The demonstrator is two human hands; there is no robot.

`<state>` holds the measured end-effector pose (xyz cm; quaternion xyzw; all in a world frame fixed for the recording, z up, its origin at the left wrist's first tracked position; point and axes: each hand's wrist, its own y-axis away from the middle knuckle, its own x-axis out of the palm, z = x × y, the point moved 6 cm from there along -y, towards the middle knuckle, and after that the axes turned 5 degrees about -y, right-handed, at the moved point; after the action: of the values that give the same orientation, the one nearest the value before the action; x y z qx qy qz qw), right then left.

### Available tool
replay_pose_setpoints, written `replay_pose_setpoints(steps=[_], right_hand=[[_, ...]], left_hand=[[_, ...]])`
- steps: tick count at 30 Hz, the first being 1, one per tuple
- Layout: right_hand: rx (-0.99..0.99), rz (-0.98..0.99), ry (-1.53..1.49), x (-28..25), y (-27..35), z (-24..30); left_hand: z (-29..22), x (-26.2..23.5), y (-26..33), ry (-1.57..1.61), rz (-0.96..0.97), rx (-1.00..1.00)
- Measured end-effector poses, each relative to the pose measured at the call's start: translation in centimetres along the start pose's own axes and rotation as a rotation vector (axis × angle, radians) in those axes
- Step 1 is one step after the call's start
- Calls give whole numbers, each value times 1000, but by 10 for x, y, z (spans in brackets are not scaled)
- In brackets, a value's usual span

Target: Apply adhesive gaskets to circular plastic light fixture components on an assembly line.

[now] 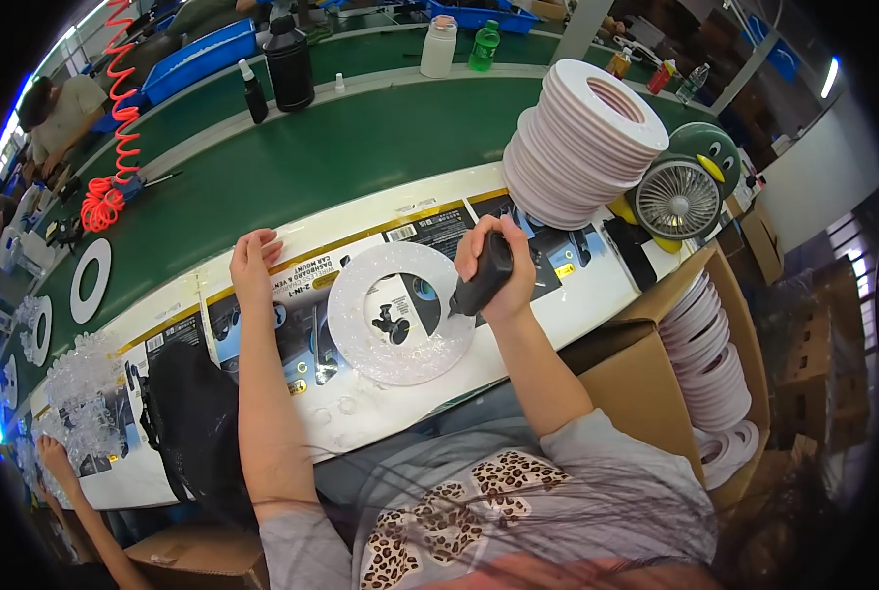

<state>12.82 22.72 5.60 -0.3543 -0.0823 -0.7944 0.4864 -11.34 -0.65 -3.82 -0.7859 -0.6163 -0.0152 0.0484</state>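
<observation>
A flat white ring [349,320] lies on the printed packaging sheets in front of me, its surface shiny with small clear specks. My right hand [499,265] is wrapped round a black bottle [481,278], whose narrow end tilts down to the ring's right side. Whether that tip touches the ring I cannot tell. Left of the ring, my left hand [255,258] is held over the sheets, fingers loosely bent and apart, with nothing in it. A tall stack of similar white rings [577,147] stands beyond my right hand.
At the right are a small fan [677,202] and a cardboard box [646,379] of white rings. Clear plastic pieces [85,393] and a black bag [198,423] lie left, near another person's hand [56,460]. Bottles [290,64] line the far ledge; a red coiled hose [124,108] hangs left.
</observation>
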Motion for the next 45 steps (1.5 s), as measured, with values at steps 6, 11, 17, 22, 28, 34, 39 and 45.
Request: replay_pose_setpoints(steps=[6,11,17,22,28,34,39,45], right_hand=[[-24,10,-64,-2,2,8],[-33,37,-61,0,9,22],[-18,54,-13,-4,17,27],[-13,57,17,-8,18,22],[7,61,15,-8,19,22],[12,74,27,-8,17,18],[6,70,44,-11,17,18],[-5,9,7,-14,16,21]], left_hand=[[1,3,1,-6,7,-1],[0,2,3,2,0,3],[-1,2,2,-6,2,5],[0,1,2,-11,-1,11],[0,2,1,8,4,12],[6,-2,-2,18,24,27],[3,1,-1,15,16,24],[1,1,2,13,19,10]])
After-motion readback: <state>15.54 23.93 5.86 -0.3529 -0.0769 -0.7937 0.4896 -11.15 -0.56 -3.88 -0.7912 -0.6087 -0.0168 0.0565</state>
